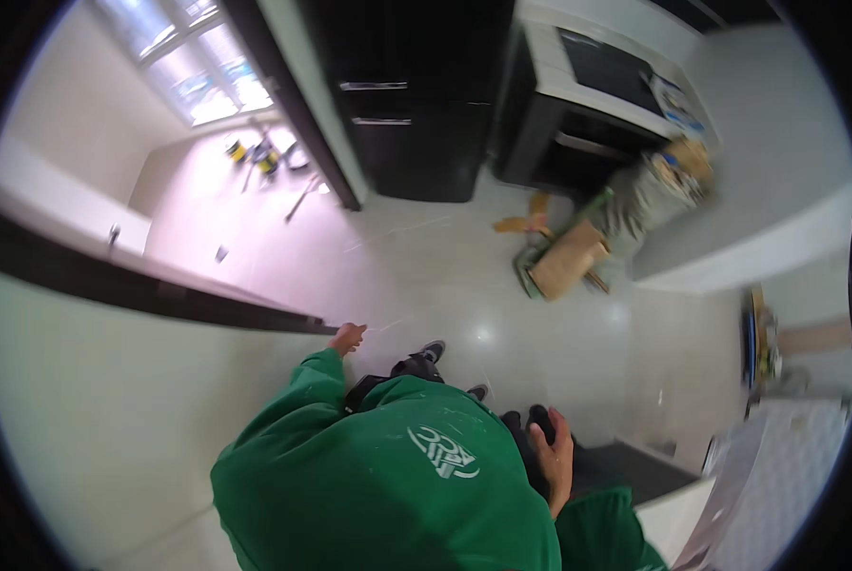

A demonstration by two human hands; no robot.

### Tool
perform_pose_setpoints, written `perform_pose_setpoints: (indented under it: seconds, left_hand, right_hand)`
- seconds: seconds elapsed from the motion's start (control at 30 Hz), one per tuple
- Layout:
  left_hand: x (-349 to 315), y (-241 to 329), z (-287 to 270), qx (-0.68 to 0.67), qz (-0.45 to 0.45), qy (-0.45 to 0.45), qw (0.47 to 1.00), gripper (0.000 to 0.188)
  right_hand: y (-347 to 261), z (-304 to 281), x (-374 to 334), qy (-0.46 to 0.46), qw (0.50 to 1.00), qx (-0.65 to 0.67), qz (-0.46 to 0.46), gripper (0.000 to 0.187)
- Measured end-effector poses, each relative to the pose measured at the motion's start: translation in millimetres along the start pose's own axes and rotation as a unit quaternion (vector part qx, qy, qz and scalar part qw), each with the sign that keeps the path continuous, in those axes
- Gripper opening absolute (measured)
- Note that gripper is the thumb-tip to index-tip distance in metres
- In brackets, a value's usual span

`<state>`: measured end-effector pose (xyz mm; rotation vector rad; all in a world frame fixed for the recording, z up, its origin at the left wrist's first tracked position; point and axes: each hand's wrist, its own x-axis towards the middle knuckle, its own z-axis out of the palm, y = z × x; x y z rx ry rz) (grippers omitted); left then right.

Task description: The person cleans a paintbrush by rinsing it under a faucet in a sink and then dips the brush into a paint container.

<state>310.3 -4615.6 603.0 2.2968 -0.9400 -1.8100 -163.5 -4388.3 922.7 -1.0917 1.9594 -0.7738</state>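
My left hand (348, 338) is at the near end of the dark door frame (183, 297), its fingers curled against the frame's edge. Low on my right side, my right hand (555, 459) hangs with thumb and fingers apart. Just beyond its fingertips, two black rounded shapes (540, 419) show; whether they are footwear I cannot tell. Nothing is visibly held in that hand. I wear a green sweatshirt (378, 476) with a white print, and my grey shoe (433, 351) stands on the glossy tiled floor.
A doorway on the left opens to a bright room with yellow-and-black tools (266, 160) on its floor. Ahead stands a black refrigerator (421, 143). A filled sack (640, 205) and torn cardboard (569, 259) lie before the counter (559, 71). A wrapped white panel (778, 485) is at right.
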Motion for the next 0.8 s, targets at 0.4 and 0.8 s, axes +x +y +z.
perform_pose_setpoints:
  seconds: [0.4,0.8]
  left_hand:
    - [66.9,-80.9,-0.1,0.298,0.276,-0.096,0.909,0.019]
    - [62.8,116.3,53.5,0.127,-0.004,-0.122,0.984,0.057]
  right_hand:
    - [-24.1,-9.6,32.6,-0.016,0.997,-0.071,-0.040,0.050]
    - [-23.2,-2.7,6.4,0.099,0.985,0.090,0.110,0.056]
